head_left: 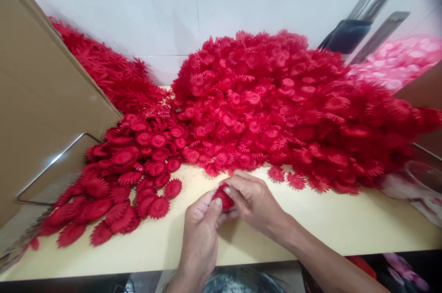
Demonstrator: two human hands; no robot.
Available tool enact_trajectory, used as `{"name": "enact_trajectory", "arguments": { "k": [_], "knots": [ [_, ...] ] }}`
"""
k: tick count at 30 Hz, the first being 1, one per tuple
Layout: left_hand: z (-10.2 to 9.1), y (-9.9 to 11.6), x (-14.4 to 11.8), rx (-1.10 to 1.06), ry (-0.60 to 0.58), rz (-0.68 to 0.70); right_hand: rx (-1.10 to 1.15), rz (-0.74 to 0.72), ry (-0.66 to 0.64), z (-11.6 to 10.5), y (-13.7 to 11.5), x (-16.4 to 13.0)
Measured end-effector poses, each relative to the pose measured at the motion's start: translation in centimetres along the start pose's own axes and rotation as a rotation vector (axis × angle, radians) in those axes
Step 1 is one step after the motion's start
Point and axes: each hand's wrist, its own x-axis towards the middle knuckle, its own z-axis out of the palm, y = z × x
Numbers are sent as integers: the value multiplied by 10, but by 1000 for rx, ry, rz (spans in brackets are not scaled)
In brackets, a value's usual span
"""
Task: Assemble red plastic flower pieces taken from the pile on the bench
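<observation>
Between both hands, near the table's front edge, is a small dark red flower piece point(224, 198). My left hand point(203, 224) pinches it from the left, thumb on its face. From the right, my right hand point(253, 198) grips the same piece with thumb and fingers. The fingers cover most of it, so its full shape is hidden. Just beyond my hands rises a large heap of red toothed-edge flower discs point(248, 108). A looser spread of red flower discs point(127, 182) lies to the left of my hands.
A cardboard sheet point(44, 76) with a bent metal wire point(55, 159) stands at the left. Red strip-like pieces point(107, 67) lie behind it. Pink petals point(407, 60) and metal strips point(380, 37) are at the back right, against the tiled wall point(165, 16). Below the table edge sits a round container point(241, 281).
</observation>
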Motion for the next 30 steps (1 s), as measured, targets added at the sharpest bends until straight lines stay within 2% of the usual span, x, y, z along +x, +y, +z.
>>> {"name": "enact_trajectory", "arguments": {
  "k": [3,5,8,10,11,13,17,19,22,26,28,30],
  "knots": [
    [-1,5,1,-3,44,-18,-146,-14,147,1,5,10],
    [-2,9,0,2,86,-25,-302,-14,235,-7,13,23],
    [-4,15,-2,-6,101,-19,-621,12,246,-27,24,41],
    [-4,17,-2,-46,89,-20,-747,27,256,-38,25,44],
    [-3,17,-2,-70,85,-30,-740,22,270,-40,23,42],
    [-3,17,-1,-116,61,-52,-572,7,233,-40,14,33],
    [-1,14,-2,-167,-55,-48,-150,67,-70,-21,-5,13],
    [-1,11,-3,-146,-90,-37,-46,99,-121,-11,-8,8],
    [-1,6,-4,-65,-89,-23,42,71,-102,-6,-5,4],
    [0,1,-2,32,-37,8,23,53,-91,-7,-2,0],
    [1,2,0,46,-4,12,-30,75,-27,-9,2,2],
    [3,5,0,53,37,0,-133,87,100,-14,9,11]
  ]
}}
